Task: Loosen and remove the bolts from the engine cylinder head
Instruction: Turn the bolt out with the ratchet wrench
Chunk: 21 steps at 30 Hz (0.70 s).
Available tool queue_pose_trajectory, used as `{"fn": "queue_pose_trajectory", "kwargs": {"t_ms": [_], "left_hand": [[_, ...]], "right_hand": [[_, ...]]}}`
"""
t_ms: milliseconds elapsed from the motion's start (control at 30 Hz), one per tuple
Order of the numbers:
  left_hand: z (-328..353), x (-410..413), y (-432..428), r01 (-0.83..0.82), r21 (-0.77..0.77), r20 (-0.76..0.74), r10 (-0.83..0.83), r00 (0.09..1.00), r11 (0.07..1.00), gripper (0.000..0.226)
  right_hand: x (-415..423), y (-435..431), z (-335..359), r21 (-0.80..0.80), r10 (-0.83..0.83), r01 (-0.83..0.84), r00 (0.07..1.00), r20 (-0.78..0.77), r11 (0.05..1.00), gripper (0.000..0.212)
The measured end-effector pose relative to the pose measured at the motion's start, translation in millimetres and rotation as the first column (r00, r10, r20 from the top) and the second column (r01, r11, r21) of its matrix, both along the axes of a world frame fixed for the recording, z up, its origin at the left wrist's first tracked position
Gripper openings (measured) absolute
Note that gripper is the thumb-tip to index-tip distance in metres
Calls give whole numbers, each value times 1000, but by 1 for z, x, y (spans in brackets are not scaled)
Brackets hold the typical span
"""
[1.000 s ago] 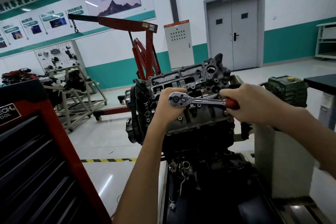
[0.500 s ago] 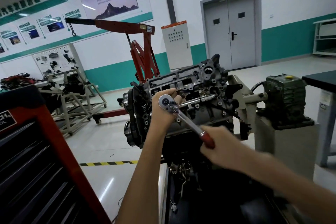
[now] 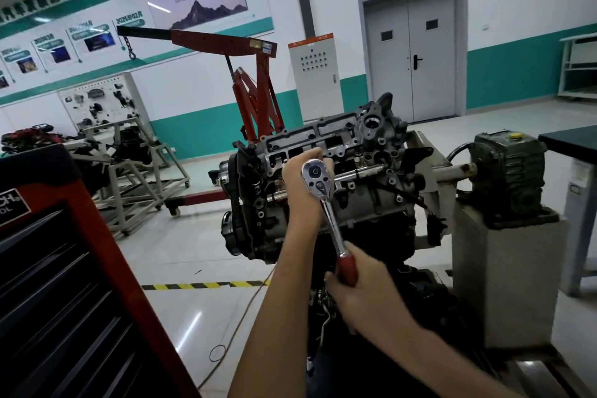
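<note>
the engine cylinder head (image 3: 365,145) sits on top of the engine block, which hangs off the left end of the engine stand (image 3: 504,268). a rusty shaft (image 3: 452,171) joins it to the green gearbox (image 3: 507,171) on the stand's top edge. the head's open face tilts toward the camera.

a ratchet (image 3: 331,220) is set against the near face of the cylinder head, toward its left half. its chrome round end is up and its red grip slants down and to the right. the left hand (image 3: 300,191) is wrapped behind the round end, with its fingers curled over the top of it. the right hand (image 3: 365,297) is clenched around the red grip, below the engine. the bolt under the ratchet is hidden by the tool and the left hand.

a red tool cabinet (image 3: 80,268) fills the lower left. a red engine hoist (image 3: 255,90) stands behind the engine, near a white electrical cabinet (image 3: 315,74) and a grey double door (image 3: 413,52). yellow-and-black tape (image 3: 206,285) crosses the floor.
</note>
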<state>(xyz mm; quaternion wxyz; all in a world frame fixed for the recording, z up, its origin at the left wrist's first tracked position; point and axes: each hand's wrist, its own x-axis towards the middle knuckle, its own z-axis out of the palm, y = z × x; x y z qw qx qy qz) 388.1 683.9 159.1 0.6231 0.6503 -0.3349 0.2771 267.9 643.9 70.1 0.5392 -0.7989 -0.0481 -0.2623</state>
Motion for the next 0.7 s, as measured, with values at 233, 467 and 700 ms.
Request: {"fn": "queue_pose_trajectory", "kwargs": {"t_ms": [233,467,700], "left_hand": [[0,7,31,151,155,-2,-152,988,976,50],[1,5,33,116,231,62,-134,989,966,35],[-3,1,10,26,18,-3,-26,1000,1000,55]], "right_hand": [[0,-60,49,-470,86,-120,992,-94,874,32],[11,-104,98,-856,-140,98,990,30,508,14],[4,7,-3,-64,-47,45,998,-30,997,17]]}}
